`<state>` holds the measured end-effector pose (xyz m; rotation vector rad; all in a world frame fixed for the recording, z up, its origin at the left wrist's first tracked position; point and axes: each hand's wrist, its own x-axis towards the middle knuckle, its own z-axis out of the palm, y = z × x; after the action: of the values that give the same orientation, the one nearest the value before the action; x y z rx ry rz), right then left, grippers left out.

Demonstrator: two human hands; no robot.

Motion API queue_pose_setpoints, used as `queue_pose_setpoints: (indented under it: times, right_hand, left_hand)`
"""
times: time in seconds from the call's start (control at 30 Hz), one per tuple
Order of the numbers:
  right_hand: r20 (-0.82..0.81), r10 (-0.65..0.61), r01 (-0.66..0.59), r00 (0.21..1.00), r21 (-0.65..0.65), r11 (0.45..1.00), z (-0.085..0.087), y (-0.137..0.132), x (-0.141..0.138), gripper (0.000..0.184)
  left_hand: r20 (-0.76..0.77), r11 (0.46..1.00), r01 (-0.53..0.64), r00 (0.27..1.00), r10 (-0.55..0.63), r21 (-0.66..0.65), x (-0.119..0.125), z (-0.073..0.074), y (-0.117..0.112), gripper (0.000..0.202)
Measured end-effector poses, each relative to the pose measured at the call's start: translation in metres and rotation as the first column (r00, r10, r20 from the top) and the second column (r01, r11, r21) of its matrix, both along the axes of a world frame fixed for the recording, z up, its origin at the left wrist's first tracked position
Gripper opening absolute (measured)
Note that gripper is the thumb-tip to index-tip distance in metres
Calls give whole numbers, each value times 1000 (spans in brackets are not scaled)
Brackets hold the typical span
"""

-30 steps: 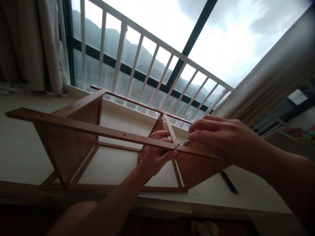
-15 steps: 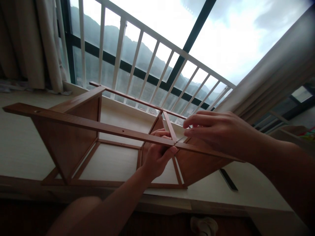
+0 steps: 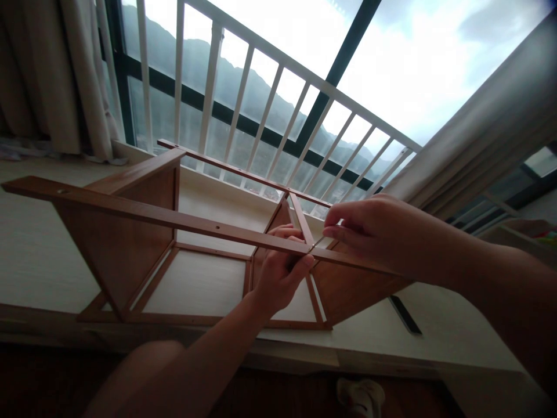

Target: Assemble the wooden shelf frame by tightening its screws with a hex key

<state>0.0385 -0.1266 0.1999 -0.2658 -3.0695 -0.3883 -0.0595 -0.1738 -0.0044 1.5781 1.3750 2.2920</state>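
Observation:
A brown wooden frame (image 3: pixel 174 217), with panels set between its rails, lies on its side on the pale ledge. My left hand (image 3: pixel 278 276) is closed around the upper rail near its joint with a crosspiece (image 3: pixel 300 217), thumb in front and fingers behind. Just right of it, my right hand (image 3: pixel 361 229) pinches a thin metal rod (image 3: pixel 317 242) that looks like a hex key. The rod slants down to the rail at the joint, close to my left thumb. Most of the tool is hidden by the right fingers.
The pale ledge (image 3: pixel 461 337) carries a dark flat object (image 3: pixel 404 314) right of the frame. Behind it stand a white railing (image 3: pixel 270 110) and a window. Curtains hang at both sides. A pale object (image 3: pixel 361 397) lies on the dark floor below.
The right fingers have closed from a looser, more spread pose into a pinch on the thin rod at the joint. My left hand keeps its hold on the rail.

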Motion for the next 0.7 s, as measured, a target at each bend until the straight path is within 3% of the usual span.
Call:
queue_pose_setpoints:
  times: [0.13, 0.43, 0.7]
  right_hand:
    - [-61, -9, 10, 998, 6, 1000, 4, 1, 5, 21]
    - [-58, 212, -218, 975, -119, 969, 8, 12, 12, 21]
    - [-117, 260, -269, 958, -64, 961, 2, 16, 11, 25]
  left_hand:
    - [15, 1000, 6, 1000, -6, 20, 0, -2, 1, 17]
    - [11, 999, 9, 1000, -9, 44, 0, -2, 2, 15]
    - [24, 999, 11, 1000, -12, 41, 0, -2, 1, 17]
